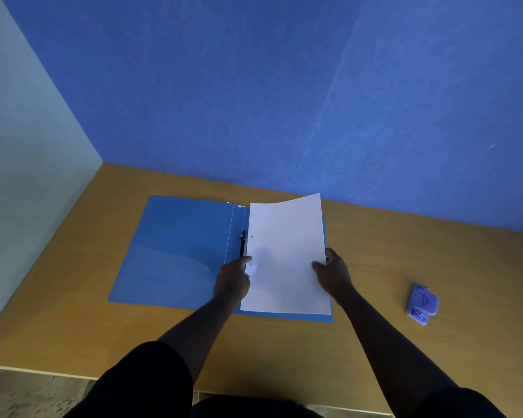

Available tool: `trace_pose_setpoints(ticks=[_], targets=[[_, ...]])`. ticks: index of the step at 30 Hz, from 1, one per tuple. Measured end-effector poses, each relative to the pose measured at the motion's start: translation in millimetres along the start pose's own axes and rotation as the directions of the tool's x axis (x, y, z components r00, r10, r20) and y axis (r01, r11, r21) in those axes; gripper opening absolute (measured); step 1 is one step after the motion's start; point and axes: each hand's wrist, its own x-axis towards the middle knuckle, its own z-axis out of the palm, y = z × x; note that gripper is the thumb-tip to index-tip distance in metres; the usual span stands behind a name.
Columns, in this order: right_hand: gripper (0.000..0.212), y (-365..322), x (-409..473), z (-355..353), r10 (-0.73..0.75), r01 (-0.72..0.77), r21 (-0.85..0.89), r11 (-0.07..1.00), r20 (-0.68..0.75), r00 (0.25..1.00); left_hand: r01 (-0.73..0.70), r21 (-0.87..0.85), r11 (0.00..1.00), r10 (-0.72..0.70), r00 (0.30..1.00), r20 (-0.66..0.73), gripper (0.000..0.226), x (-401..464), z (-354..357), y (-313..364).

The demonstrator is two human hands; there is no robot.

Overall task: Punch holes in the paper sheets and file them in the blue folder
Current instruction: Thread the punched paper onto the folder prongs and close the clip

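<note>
The blue folder [175, 251] lies open on the wooden table, its black ring clip [242, 244] at the spine. White paper sheets [286, 254] with two punched holes near their left edge lie over the folder's right half, the far edge curling upward. My left hand [233, 279] pinches the sheets' left edge beside the lower hole, right by the clip. My right hand [332, 271] grips the sheets' right edge, thumb on top and fingers underneath.
A purple hole punch [421, 303] sits on the table [405, 251] to the right of the folder. A blue wall runs along the table's far edge and a pale wall along its left side. The table's near edge is below my arms.
</note>
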Motion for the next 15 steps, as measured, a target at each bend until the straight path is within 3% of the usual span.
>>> trace_pose_setpoints(ticks=[15], targets=[[0.026, -5.9, -2.1, -2.9, -0.027, 0.025, 0.076, 0.997, 0.015, 1.0, 0.055, 0.064, 0.996, -0.053, 0.998, -0.03, 0.05, -0.9, 4.4, 1.0]])
